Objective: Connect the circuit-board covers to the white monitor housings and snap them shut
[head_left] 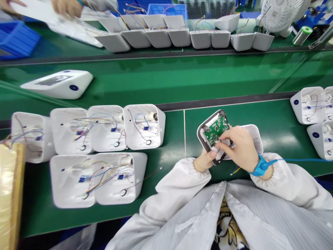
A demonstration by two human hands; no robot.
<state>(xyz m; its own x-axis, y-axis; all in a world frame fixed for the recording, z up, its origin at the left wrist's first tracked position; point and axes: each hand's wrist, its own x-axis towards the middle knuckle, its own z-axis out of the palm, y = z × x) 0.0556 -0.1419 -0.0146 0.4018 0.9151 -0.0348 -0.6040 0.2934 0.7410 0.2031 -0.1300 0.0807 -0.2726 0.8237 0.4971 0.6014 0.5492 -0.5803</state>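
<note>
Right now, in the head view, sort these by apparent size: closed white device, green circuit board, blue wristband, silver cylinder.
1. Closed white device
2. Green circuit board, partly covered by the right hand
3. Blue wristband and silver cylinder: unranked; they look close, and the cylinder lies farther away.

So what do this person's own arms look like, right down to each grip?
The left grip and right grip are ungloved. The left sleeve and right sleeve are loose, whitish, faintly striped and gathered at the ends. A bright blue band circles the arm just behind the right grip, with a thin blue cord running from it.
</note>
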